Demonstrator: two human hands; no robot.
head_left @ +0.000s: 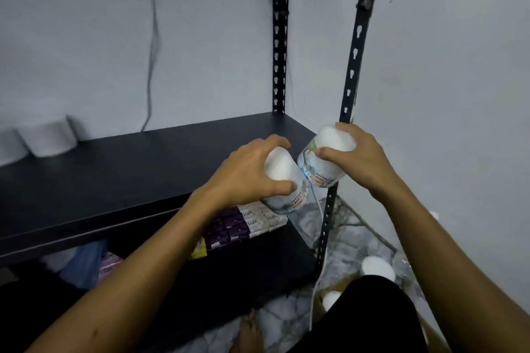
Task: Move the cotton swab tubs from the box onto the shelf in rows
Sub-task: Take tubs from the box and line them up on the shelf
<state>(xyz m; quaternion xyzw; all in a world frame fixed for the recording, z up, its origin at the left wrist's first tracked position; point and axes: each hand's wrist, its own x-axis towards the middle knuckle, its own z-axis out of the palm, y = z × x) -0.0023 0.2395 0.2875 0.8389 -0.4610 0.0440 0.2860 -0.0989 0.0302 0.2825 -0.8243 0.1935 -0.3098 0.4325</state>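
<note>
My left hand [249, 170] grips a cotton swab tub [286, 195] by its white lid, in the air at the front right edge of the black shelf [114, 175]. My right hand [354, 156] grips a second tub [318, 170] the same way, just right of the first, in front of the shelf's front post [351, 77]. Both tubs tilt away from me and almost touch. Two white tubs [47, 139] stand at the back left of the shelf. More tubs [375, 268] sit in the cardboard box [339, 285] on the floor at lower right, partly hidden by my leg.
Stacked soap packs [243, 223] fill the lower shelf under my left hand. A blue bag [83, 264] lies lower left. The back post [279, 31] stands at the shelf's far right corner. A white cable [319, 252] hangs by the front post. A wall closes the right side.
</note>
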